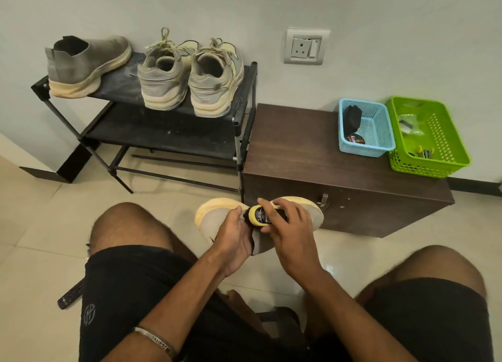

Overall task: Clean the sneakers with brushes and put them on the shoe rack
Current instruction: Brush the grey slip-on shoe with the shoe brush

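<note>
I hold a grey slip-on sneaker (214, 217) with a yellowish sole sideways between my knees. My left hand (233, 242) grips its upper from below. My right hand (285, 225) is curled round a small black applicator (262, 215) with a yellow sponge end, laid against the shoe's side. On the black shoe rack (244, 90) at the back, the matching grey slip-on (84, 62) sits at the left of the top shelf. A pair of grey lace-up sneakers (190, 76) stands beside it, heels toward me.
A dark wooden cabinet (312, 157) stands right of the rack. It bears a blue basket (380, 133) with a black brush and a tin, and a green basket (445, 144) with small items. A dark object (70, 293) lies on the tiled floor by my left thigh.
</note>
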